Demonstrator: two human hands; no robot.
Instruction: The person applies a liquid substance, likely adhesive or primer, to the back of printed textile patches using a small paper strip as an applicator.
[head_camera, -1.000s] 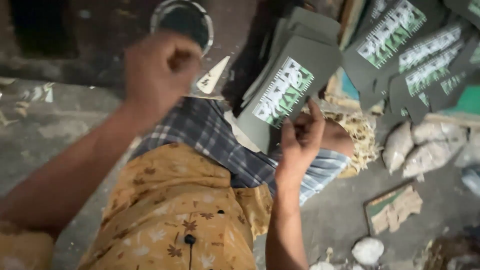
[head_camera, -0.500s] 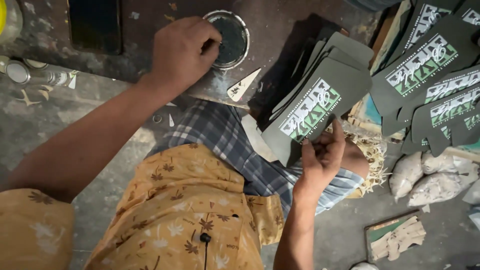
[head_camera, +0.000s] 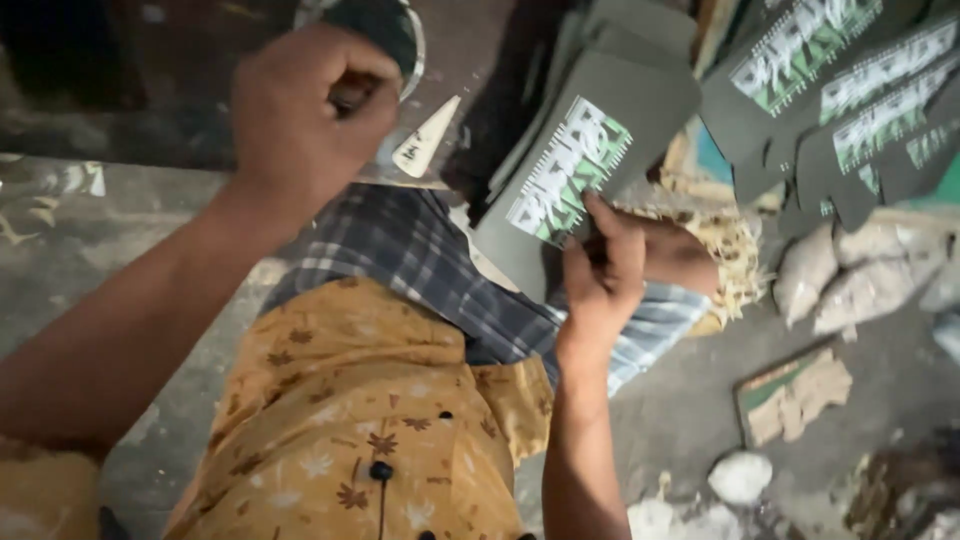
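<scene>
Seen from above, over a yellow patterned shirt (head_camera: 360, 420) and a checked cloth (head_camera: 420, 270) across the lap. Right hand (head_camera: 605, 275) raised to a stack of dark grey flat cutouts (head_camera: 585, 150), thumb and fingers (head_camera: 600, 225) pinching the lower edge of the top piece, right at its white and green printed patch. Stack leaning at a slant, lower end near the lap, upper end fanned out toward the top of the view. More of the same printed cutouts (head_camera: 850, 100) lying spread at upper right, well apart from the hand.

Left hand (head_camera: 305, 120) up at the dark table (head_camera: 120, 110), fingers curled shut in a loose fist around something small and dark; too blurred to name. Just beyond the knuckles, a round tin (head_camera: 385, 30) with a shiny rim, and beside it a small pale triangular scrap (head_camera: 425, 150).

Judged from the look: thin, light sheet stock, bendable rather than rigid, likely foam or board, with a matt surface that should not slip much. Easily creased at the narrow tab ends and apt to fan or slide off the pile if lifted carelessly. Best taken at an edge or corner with thumb on top and fingers beneath, peeling 1 piece clear of the rest, keeping grip off the print.

Grey floor (head_camera: 680, 420) below, with pale lumps (head_camera: 830, 285) and a torn card scrap (head_camera: 795, 395).
</scene>
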